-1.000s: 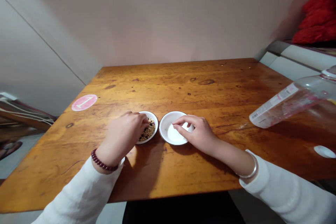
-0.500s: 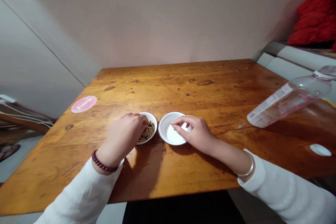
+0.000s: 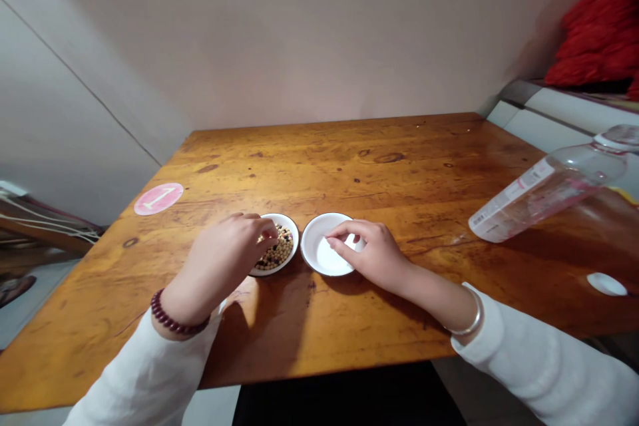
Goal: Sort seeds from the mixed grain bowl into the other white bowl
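Note:
Two small white dishes stand side by side near the front of a wooden table (image 3: 349,166). The left dish (image 3: 291,235) holds several tan and dark beans (image 3: 279,251). My left hand (image 3: 222,263) hovers over its left side with the fingertips pinched together; whether a bean is between them is too small to tell. The right dish (image 3: 319,253) is white inside, with nothing visible in it. My right hand (image 3: 377,253) rests on its right rim, fingers curled and pinching the edge.
A clear plastic bottle (image 3: 544,193) lies tilted at the right side of the table, with a small white cap (image 3: 606,283) nearer the front edge. A pink round sticker with the number 1 (image 3: 158,198) sits at the left. Red fabric (image 3: 599,40) lies at the back right.
My left hand has lifted and drawn back slightly from the bean dish, showing more of the beans. The right hand has stayed on the white dish.

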The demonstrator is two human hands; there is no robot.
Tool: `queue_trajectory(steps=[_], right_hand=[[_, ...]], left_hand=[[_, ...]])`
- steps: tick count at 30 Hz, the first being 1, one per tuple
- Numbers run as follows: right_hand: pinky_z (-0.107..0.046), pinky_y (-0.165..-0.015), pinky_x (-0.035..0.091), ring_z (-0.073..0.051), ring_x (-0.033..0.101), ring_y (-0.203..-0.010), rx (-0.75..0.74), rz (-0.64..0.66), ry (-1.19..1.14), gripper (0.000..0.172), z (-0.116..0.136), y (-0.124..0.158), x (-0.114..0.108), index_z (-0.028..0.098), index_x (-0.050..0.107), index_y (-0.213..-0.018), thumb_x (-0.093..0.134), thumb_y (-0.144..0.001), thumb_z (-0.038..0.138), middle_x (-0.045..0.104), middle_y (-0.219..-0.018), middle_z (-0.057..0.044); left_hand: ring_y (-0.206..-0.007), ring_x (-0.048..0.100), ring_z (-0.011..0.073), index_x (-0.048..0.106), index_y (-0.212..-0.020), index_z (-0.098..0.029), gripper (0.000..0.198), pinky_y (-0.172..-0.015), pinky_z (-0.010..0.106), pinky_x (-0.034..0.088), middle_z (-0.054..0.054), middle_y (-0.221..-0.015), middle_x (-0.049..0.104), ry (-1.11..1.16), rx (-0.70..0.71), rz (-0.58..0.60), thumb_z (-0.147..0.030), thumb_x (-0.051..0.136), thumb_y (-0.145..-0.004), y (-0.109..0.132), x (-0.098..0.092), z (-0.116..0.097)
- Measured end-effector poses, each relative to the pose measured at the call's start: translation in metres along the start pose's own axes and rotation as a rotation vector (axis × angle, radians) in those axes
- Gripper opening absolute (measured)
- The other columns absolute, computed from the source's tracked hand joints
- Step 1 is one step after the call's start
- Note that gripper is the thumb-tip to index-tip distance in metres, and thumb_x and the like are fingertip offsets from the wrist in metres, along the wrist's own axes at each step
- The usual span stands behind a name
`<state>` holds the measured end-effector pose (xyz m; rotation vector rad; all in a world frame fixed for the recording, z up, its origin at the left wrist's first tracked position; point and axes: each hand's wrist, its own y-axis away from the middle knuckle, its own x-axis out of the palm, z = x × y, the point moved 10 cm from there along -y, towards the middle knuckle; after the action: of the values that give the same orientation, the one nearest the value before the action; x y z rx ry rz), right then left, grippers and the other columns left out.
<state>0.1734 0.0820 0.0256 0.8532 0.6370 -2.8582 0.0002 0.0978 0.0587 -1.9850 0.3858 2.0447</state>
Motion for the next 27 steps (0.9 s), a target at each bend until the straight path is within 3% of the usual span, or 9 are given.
queue_trajectory(steps=[8, 11, 15, 19, 27], right_hand=[[-0.026, -0.069, 0.047, -0.016, 0.066, -0.074, 0.004, 0.002, 0.008, 0.009, 0.000, -0.001, 0.000, 0.023, 0.072, -0.084, 0.064, -0.080, 0.023, 0.073, -0.084, -0.001], [-0.025, -0.068, 0.047, -0.015, 0.065, -0.074, 0.007, -0.001, 0.011, 0.008, -0.001, -0.001, 0.000, 0.023, 0.072, -0.083, 0.064, -0.080, 0.023, 0.073, -0.083, -0.001], [-0.026, -0.068, 0.047, -0.015, 0.065, -0.073, -0.025, -0.012, -0.014, 0.007, 0.001, 0.000, 0.000, 0.022, 0.071, -0.079, 0.064, -0.080, 0.023, 0.073, -0.079, -0.001], [-0.027, -0.070, 0.049, -0.016, 0.066, -0.073, -0.071, -0.037, -0.082, 0.008, 0.008, 0.003, -0.002, 0.021, 0.070, -0.075, 0.064, -0.079, 0.023, 0.073, -0.078, -0.002], [-0.026, -0.061, 0.047, -0.014, 0.062, -0.063, -0.081, -0.106, -0.096, 0.012, 0.012, 0.007, -0.010, 0.021, 0.067, -0.069, 0.063, -0.079, 0.026, 0.070, -0.071, -0.001]], left_hand=[[-0.080, 0.061, 0.0205, 0.070, -0.079, -0.023, 0.021, -0.064, 0.027, 0.040, 0.006, -0.083, 0.069, 0.072, -0.020, 0.043, -0.027, 0.051, -0.084, 0.001, 0.011, 0.001], [-0.079, 0.061, 0.0204, 0.070, -0.079, -0.023, 0.023, -0.064, 0.027, 0.039, 0.006, -0.084, 0.069, 0.107, 0.015, -0.020, -0.028, 0.048, -0.086, 0.000, 0.004, -0.004], [-0.076, 0.060, 0.0166, 0.069, -0.090, -0.022, 0.024, -0.066, 0.025, 0.042, 0.003, -0.089, 0.070, 0.459, 0.070, -0.167, -0.039, 0.051, -0.088, -0.002, -0.008, -0.015], [-0.070, 0.057, 0.0134, 0.070, -0.090, -0.021, 0.029, -0.063, 0.023, 0.043, 0.003, -0.087, 0.071, 0.811, 0.118, -0.146, -0.045, 0.054, -0.087, -0.007, 0.003, -0.032], [-0.061, 0.051, 0.0115, 0.073, -0.086, -0.019, 0.031, -0.054, 0.023, 0.037, 0.002, -0.076, 0.069, 0.881, 0.108, -0.105, -0.046, 0.057, -0.085, -0.011, 0.016, -0.040]])
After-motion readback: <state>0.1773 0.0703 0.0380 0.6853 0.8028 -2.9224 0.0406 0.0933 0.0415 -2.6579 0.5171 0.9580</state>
